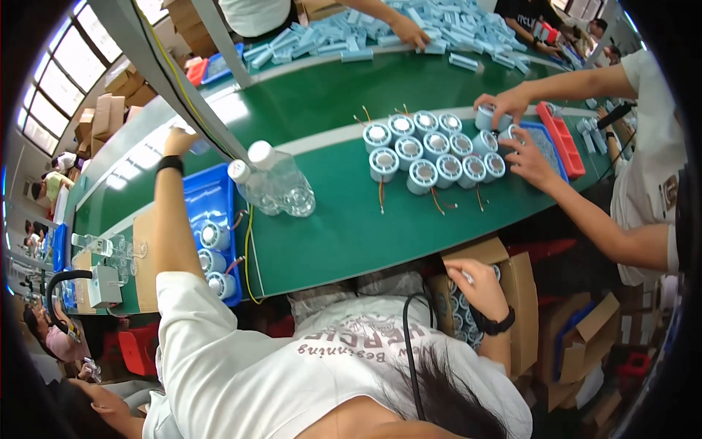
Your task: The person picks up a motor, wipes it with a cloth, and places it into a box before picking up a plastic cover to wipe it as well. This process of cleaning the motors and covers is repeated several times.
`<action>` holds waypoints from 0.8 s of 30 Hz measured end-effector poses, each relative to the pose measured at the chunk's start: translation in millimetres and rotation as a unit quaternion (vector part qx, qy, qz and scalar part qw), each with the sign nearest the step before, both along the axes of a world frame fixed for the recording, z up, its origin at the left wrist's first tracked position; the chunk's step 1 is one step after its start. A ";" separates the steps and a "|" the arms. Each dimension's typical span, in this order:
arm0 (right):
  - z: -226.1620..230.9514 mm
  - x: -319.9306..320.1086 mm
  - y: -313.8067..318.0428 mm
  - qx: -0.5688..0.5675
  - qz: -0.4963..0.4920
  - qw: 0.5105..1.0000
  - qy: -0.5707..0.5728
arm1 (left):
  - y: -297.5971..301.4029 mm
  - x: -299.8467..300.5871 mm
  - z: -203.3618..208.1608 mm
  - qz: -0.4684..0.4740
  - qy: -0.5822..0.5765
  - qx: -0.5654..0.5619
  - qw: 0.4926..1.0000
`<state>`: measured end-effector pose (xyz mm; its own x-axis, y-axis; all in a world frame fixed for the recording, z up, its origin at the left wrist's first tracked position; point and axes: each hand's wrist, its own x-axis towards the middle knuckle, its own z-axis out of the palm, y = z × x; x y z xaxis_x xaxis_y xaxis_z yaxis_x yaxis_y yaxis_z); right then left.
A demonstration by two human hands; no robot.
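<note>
My left arm reaches out over the green work surface [314, 249], past a blue tray [232, 252] that holds several light-blue cylinders. Against the glare, the fingers of my left hand [179, 140] are hard to make out, and something pale blue shows beside them. Low on the right, my right hand [481, 287] is over an open cardboard box [525, 314] packed with similar cylinders [462, 322]. Its fingers are curled together, and what they hold is unclear. Ahead stand rows of light-blue cylinders [422, 175] with round silver tops and thin coloured wires.
A co-worker's hands [537, 159] touch the cylinders at the right end of the rows. Two clear plastic bottles [292, 186] stand beside the tray, near a metal post [194, 95]. A red bin [561, 143] is at the right; pale-blue pieces [395, 33] are heaped at the far side.
</note>
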<state>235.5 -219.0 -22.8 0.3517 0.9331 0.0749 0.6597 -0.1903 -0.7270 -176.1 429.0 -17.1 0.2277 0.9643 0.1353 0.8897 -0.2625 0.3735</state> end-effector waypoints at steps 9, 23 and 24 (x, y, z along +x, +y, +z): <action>32.3 -24.3 32.2 0.115 0.065 0.991 0.001 | -364.2 47.7 148.4 -0.050 -0.453 0.123 0.881; 14.3 -72.1 19.4 0.259 0.044 0.965 -0.003 | -492.7 190.9 11.9 -0.256 -0.589 -0.626 0.442; 10.8 -73.2 14.6 0.254 0.039 0.966 0.000 | -495.5 192.0 4.3 -0.252 -0.586 -0.632 0.440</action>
